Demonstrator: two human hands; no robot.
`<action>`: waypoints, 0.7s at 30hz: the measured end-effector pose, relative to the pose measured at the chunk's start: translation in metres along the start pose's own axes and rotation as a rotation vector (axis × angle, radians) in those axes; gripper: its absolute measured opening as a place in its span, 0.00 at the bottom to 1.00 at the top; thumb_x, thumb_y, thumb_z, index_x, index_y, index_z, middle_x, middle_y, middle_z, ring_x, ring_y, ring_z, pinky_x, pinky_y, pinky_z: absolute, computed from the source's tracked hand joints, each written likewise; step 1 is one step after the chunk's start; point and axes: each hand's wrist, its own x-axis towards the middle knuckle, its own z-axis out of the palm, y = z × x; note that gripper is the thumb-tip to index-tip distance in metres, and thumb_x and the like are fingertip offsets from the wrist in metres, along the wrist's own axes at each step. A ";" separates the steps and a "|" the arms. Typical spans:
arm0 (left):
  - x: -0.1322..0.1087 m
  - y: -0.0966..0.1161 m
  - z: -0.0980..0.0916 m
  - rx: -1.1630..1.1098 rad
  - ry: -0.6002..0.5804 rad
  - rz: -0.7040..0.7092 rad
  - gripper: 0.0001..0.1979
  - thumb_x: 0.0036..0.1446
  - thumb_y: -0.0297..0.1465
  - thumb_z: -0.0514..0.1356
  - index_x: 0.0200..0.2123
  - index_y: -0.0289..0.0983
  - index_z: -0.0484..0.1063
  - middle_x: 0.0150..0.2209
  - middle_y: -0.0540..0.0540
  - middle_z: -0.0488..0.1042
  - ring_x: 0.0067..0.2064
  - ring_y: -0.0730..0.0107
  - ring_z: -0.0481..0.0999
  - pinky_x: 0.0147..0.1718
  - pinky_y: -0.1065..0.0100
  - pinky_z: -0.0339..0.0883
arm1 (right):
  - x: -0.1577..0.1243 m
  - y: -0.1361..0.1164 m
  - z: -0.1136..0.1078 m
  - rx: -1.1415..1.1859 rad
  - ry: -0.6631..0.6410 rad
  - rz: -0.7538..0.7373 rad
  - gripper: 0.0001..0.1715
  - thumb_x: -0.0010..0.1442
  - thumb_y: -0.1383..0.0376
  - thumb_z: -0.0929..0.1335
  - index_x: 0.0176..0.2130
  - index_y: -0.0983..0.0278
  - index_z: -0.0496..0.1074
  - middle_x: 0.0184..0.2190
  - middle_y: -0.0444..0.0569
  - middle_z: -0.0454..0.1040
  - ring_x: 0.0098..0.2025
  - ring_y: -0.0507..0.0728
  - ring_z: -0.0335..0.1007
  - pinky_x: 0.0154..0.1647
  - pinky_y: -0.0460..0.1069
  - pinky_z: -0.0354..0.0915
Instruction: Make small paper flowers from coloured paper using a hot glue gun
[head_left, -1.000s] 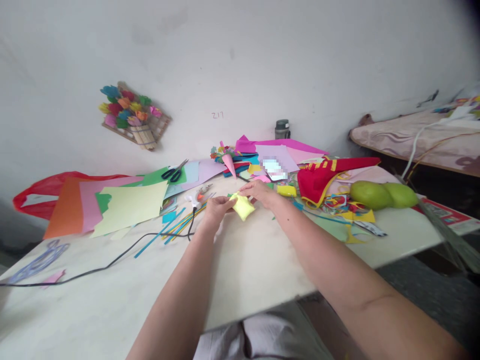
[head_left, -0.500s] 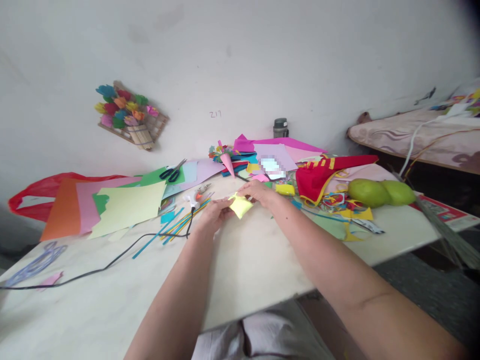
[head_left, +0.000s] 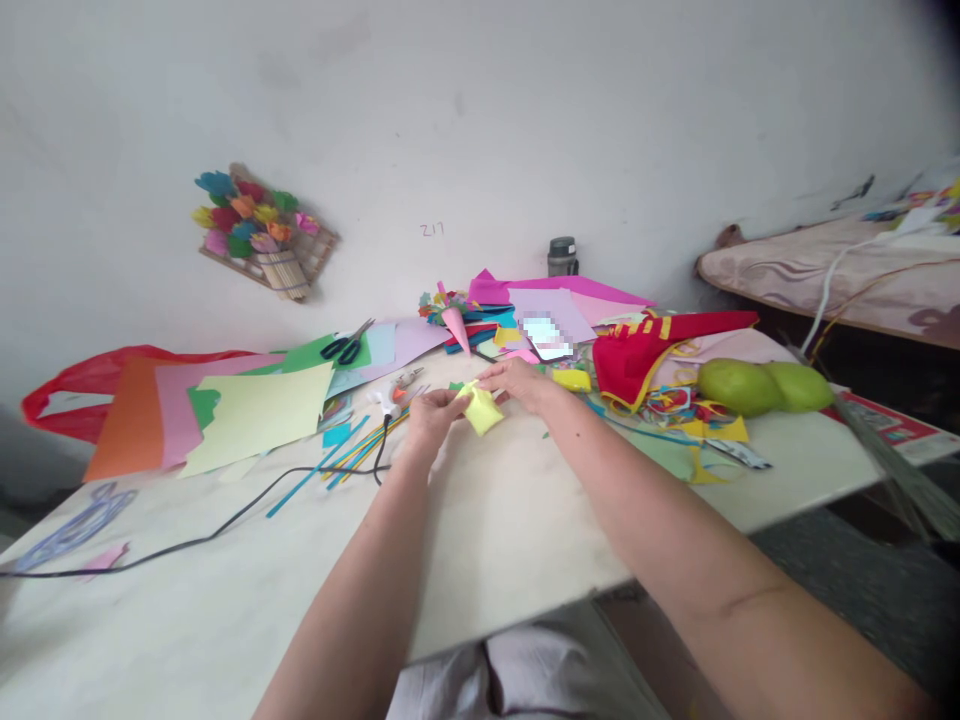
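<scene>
between left hand (head_left: 435, 418) and right hand (head_left: 516, 384), both pinching: bright yellow piece (head_left: 483, 412), creased, puffy, roughly four-cornered.

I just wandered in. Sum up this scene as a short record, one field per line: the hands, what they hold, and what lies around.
Left hand: fingers pinching the yellow piece
Right hand: fingers on the same piece, at its far side
Held piece: bright yellow, creased; material unclear
Left of hands: coloured sheets, scissors lying on them, narrow strips
Right of hands: red cloth with yellow trim, two green fruits
Against wall: dark flask
</scene>
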 end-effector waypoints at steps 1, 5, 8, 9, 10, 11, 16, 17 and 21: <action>0.000 -0.001 0.000 0.008 0.009 0.003 0.14 0.34 0.36 0.66 0.23 0.30 0.74 0.21 0.48 0.73 0.24 0.70 0.72 0.30 0.67 0.68 | 0.000 0.001 -0.001 -0.010 -0.007 -0.008 0.07 0.43 0.70 0.70 0.28 0.69 0.74 0.24 0.48 0.74 0.26 0.51 0.68 0.23 0.44 0.62; 0.003 -0.004 -0.001 0.036 0.025 0.013 0.13 0.34 0.35 0.66 0.23 0.31 0.74 0.20 0.48 0.73 0.24 0.71 0.72 0.28 0.69 0.67 | 0.002 0.003 -0.003 -0.068 -0.032 -0.038 0.10 0.42 0.69 0.70 0.30 0.67 0.75 0.26 0.48 0.75 0.28 0.51 0.68 0.24 0.44 0.62; 0.003 -0.006 -0.002 0.048 0.026 0.011 0.13 0.34 0.36 0.66 0.23 0.31 0.74 0.20 0.49 0.73 0.24 0.71 0.72 0.28 0.69 0.67 | 0.003 0.004 -0.003 -0.088 -0.040 -0.047 0.11 0.42 0.67 0.71 0.31 0.67 0.75 0.26 0.48 0.75 0.28 0.50 0.67 0.24 0.43 0.62; 0.003 -0.006 -0.002 0.045 0.025 0.007 0.14 0.34 0.36 0.66 0.23 0.31 0.74 0.20 0.49 0.73 0.24 0.71 0.72 0.28 0.69 0.68 | 0.004 0.005 -0.003 -0.091 -0.041 -0.053 0.10 0.42 0.67 0.71 0.30 0.67 0.75 0.26 0.48 0.75 0.27 0.50 0.67 0.23 0.43 0.61; 0.002 -0.005 -0.002 0.038 0.023 0.004 0.14 0.33 0.36 0.66 0.23 0.31 0.74 0.20 0.49 0.73 0.24 0.71 0.72 0.28 0.69 0.68 | 0.004 0.005 -0.003 -0.096 -0.039 -0.061 0.10 0.43 0.66 0.71 0.30 0.67 0.74 0.26 0.48 0.74 0.27 0.50 0.67 0.23 0.42 0.61; 0.002 -0.004 -0.002 0.027 0.019 0.001 0.14 0.33 0.36 0.67 0.23 0.31 0.74 0.20 0.49 0.72 0.24 0.71 0.72 0.29 0.68 0.68 | 0.003 0.005 -0.002 -0.103 -0.032 -0.069 0.09 0.43 0.66 0.70 0.29 0.68 0.74 0.25 0.47 0.74 0.26 0.49 0.66 0.22 0.42 0.61; -0.002 0.001 0.000 -0.051 -0.007 -0.047 0.14 0.31 0.35 0.68 0.22 0.31 0.73 0.20 0.50 0.72 0.24 0.72 0.72 0.31 0.66 0.69 | 0.001 0.003 0.002 -0.125 0.021 -0.092 0.05 0.44 0.67 0.70 0.25 0.68 0.72 0.20 0.44 0.71 0.23 0.48 0.65 0.20 0.41 0.59; -0.003 0.002 0.001 -0.063 -0.013 -0.059 0.14 0.31 0.35 0.68 0.22 0.31 0.73 0.20 0.50 0.72 0.24 0.72 0.72 0.32 0.66 0.69 | 0.000 0.003 0.003 -0.123 0.030 -0.093 0.05 0.44 0.67 0.69 0.25 0.68 0.71 0.20 0.44 0.70 0.23 0.48 0.64 0.20 0.41 0.58; -0.004 0.003 0.001 -0.076 -0.040 -0.070 0.14 0.32 0.36 0.67 0.21 0.31 0.72 0.20 0.49 0.72 0.25 0.72 0.72 0.33 0.65 0.70 | -0.001 0.002 0.006 -0.094 0.060 -0.086 0.04 0.46 0.68 0.68 0.24 0.68 0.70 0.19 0.43 0.69 0.21 0.47 0.63 0.20 0.41 0.58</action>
